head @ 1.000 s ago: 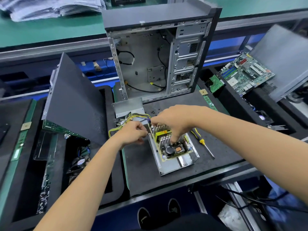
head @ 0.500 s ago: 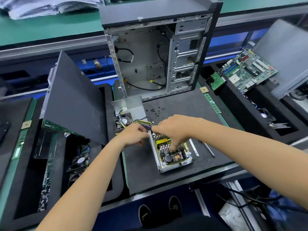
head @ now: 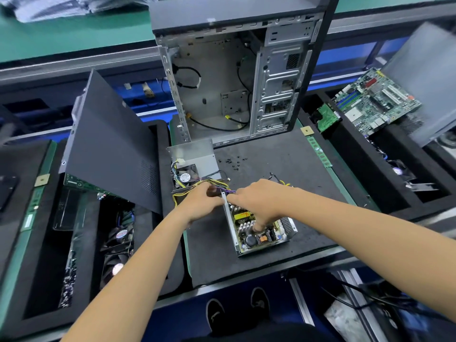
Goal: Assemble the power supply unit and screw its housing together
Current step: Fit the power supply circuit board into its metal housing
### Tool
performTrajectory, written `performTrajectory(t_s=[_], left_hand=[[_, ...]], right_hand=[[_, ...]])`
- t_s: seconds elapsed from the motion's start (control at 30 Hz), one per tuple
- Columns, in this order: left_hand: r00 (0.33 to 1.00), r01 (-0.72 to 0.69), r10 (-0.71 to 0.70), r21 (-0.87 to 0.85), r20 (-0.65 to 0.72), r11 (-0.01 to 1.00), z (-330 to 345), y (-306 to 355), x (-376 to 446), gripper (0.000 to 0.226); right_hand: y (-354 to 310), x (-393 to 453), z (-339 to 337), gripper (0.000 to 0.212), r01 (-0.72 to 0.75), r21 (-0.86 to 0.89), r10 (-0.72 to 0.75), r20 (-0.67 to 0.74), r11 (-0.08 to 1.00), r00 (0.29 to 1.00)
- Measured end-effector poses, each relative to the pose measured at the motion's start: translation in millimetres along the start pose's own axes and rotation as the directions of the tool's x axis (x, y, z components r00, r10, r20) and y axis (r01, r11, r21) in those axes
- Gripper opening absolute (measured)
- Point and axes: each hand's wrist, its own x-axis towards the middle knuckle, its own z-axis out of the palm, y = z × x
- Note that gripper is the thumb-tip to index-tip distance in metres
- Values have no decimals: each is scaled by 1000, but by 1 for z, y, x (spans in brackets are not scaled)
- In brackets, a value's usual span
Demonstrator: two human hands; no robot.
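Note:
The open power supply tray (head: 233,233) lies on the black mat, its circuit board (head: 256,236) showing. My right hand (head: 256,202) reaches over the board, a finger pressing down among the components. My left hand (head: 201,204) sits at the tray's far left corner and grips the yellow and purple wire bundle (head: 197,185). Behind the hands lies the metal cover (head: 195,154) with its small fan (head: 185,176). Several black screws (head: 233,164) lie loose on the mat.
An empty computer case (head: 237,77) stands open at the back of the mat. A dark side panel (head: 111,149) leans at the left over bins of fans. A motherboard (head: 375,99) rests at the right. The mat's front edge (head: 259,267) is near.
The view has shifted slightly; both hands stay at the tray's far end. The cover and fan behind are now more exposed, and the screwdriver seen earlier at the right is hidden by my right arm.

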Motion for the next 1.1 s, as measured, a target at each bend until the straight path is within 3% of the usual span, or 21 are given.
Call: performTrajectory(t_s=[0.1, 0.17, 0.2, 0.27, 0.3, 0.33, 0.5, 0.6, 0.73, 0.83, 0.97, 1.1], left_hand=[[989, -44, 26, -123, -142, 991, 9, -1, -4, 20], [965, -88, 2, -314, -263, 945, 15, 2, -9, 9], [954, -81, -73, -485, -291, 871, 16, 5, -11, 9], [945, 5, -268, -816, -185, 579, 15, 12, -14, 17], [940, 46, -320, -887, -117, 459, 13, 14, -15, 22], [935, 72, -344, -911, -80, 407, 12, 15, -16, 26], [919, 40, -366, -888, -148, 458, 14, 12, -15, 8], [938, -55, -286, -901, -194, 430, 19, 8, -17, 2], [959, -143, -191, -937, -211, 319, 24, -3, -26, 19], [937, -180, -238, -939, -254, 291, 21, -9, -28, 26], [900, -157, -328, -915, -288, 372, 13, -18, -25, 14], [902, -12, -391, -916, -183, 402, 9, -28, -23, 23]], right_hand=[[0, -4, -1, 76, 11, -16, -11, -11, 1000, 1000], [1, -6, -3, 72, 19, -25, -19, -2, 1000, 1000], [2, -6, -4, 71, 21, -22, -21, 3, 1000, 1000], [3, -6, -5, 72, 25, -29, -25, 16, 999, 1000], [3, -7, -5, 73, 31, -39, -30, 21, 999, 999], [2, -7, -5, 74, 39, -48, -37, 24, 998, 999], [1, -8, -4, 66, 62, -81, -60, 26, 995, 998], [0, -6, 1, 65, 78, -87, -77, 25, 993, 997], [1, -6, 6, 64, 75, -79, -73, 29, 994, 997], [0, -3, 11, 67, 75, -86, -71, 49, 993, 996], [4, 2, 14, 66, 32, -50, -29, 61, 998, 998], [6, 6, 15, 63, 9, -37, -7, 44, 999, 999]])
